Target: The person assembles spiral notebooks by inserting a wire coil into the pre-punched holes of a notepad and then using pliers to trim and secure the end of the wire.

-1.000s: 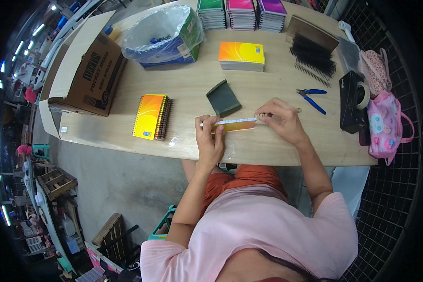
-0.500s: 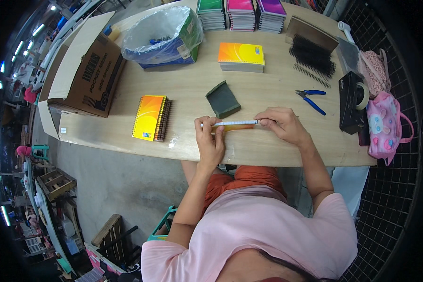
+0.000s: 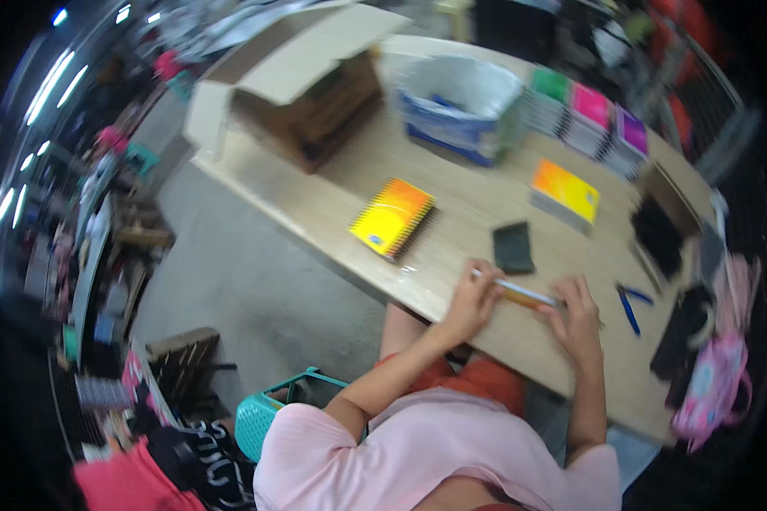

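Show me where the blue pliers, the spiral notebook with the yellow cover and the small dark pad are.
blue pliers [image 3: 629, 308], head view, on a handle.
spiral notebook [image 3: 389, 216], head view, middle of its yellow cover.
dark pad [image 3: 513, 248], head view, centre of its top.

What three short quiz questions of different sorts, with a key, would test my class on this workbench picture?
1. True or false: both hands rest on the thin notebook at the table's near edge.
2. What lies right of the right hand? A blue-handled pliers; B scissors; C hammer.
3. What colour is the lone spiral notebook's cover?

Key:
1. True: left hand and right hand touch the thin notebook on the table.
2. A, blue-handled pliers.
3. Yellow-orange spiral notebook.
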Motion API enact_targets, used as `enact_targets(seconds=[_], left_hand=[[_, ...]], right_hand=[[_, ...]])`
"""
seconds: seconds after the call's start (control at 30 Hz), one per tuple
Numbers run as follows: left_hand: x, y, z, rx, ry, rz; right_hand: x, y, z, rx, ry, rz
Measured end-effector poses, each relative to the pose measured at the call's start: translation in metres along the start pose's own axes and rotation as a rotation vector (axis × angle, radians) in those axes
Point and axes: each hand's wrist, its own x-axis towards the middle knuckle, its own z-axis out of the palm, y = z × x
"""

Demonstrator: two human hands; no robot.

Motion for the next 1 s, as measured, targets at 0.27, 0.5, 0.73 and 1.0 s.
enact_targets(seconds=[0.27, 0.5, 0.73, 1.0], left_hand=[[-0.004, 0.003, -0.005, -0.067, -0.014, -0.05], [-0.001, 0.002, -0.002, -0.055, 0.004, 0.005], [-0.003, 0.002, -0.004, -0.093, 0.001, 0.018], [-0.006, 0.003, -0.01, -0.167, -0.01, 0.042]], right_hand=[[0.003, -0.001, 0.007, 0.013, -0.031, -0.005], [0.001, 0.003, 0.006, -0.025, -0.039, -0.03], [0.021, 0.003, -0.009, -0.083, -0.34, -0.135], [0.112, 0.026, 0.043, -0.192, -0.512, -0.175]])
